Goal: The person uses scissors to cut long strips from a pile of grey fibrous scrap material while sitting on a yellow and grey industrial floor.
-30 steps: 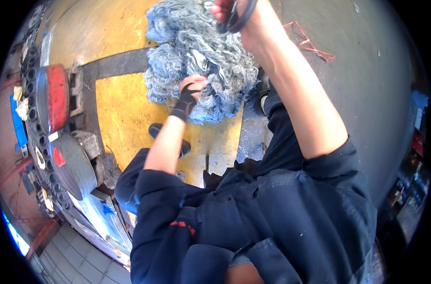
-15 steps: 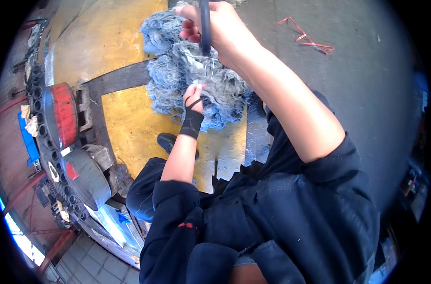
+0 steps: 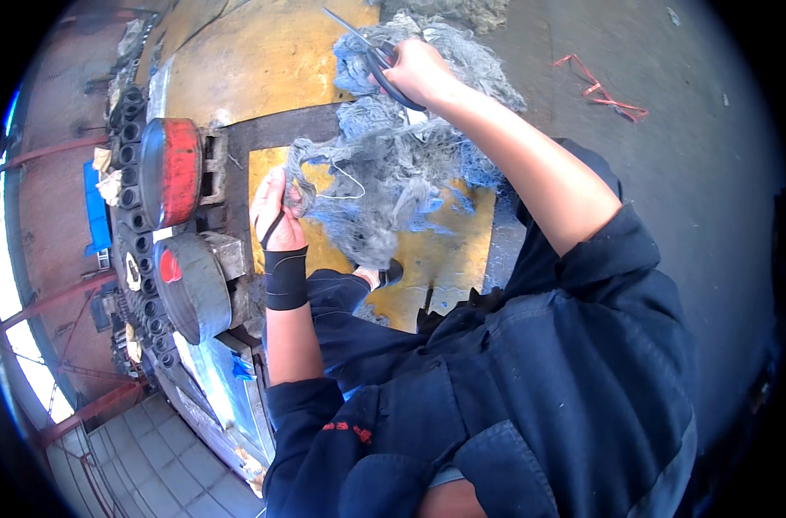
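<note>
A loose heap of grey-blue yarn [image 3: 380,168] spreads before me, tangled and frayed. My left hand [image 3: 278,207], with a black wrist wrap [image 3: 286,278], is closed on a strand bundle at the heap's left side and holds it up. A thin white string [image 3: 352,177] loops out of the yarn beside that hand. Over the far part of the heap, my right hand [image 3: 419,73] grips a pair of scissors [image 3: 377,59] with dark handles. Their blades point to the far left, apart from the bundle in my left hand.
Yellow sheets [image 3: 238,65] lie on the dark floor under the yarn. To the left stand a red-sided drum [image 3: 173,173] and a grey drum [image 3: 193,289] by concrete blocks, with a row of round dark tubes behind. A red strap [image 3: 596,86] lies at the far right.
My left hand has moved left, pulling a bundle of yarn out from the heap. My right hand has turned, so the scissors' blades now show. The whole view has shifted somewhat.
</note>
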A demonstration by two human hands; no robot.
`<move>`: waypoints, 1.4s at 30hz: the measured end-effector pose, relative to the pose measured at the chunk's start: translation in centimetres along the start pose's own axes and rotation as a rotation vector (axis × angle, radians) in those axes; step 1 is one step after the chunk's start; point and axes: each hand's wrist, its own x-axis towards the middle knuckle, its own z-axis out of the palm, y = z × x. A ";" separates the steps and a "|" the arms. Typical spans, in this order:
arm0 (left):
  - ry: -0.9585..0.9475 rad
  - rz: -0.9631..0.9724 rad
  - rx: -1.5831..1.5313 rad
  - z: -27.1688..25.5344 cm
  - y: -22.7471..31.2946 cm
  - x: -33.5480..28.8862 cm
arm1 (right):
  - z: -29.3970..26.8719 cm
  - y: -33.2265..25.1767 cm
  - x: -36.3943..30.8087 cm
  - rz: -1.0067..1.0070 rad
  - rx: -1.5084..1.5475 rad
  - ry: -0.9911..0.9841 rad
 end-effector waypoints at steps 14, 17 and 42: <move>-0.108 0.267 -0.024 1.6 14.7 0.8 | 1.7 -2.6 -2.1 -0.059 0.359 -0.690; -0.129 0.269 0.001 0.8 15.2 2.4 | 1.5 -3.6 -3.1 0.112 0.640 -0.762; -0.333 0.238 1.080 -2.4 0.8 6.8 | -7.3 -3.0 1.0 -0.205 0.181 0.819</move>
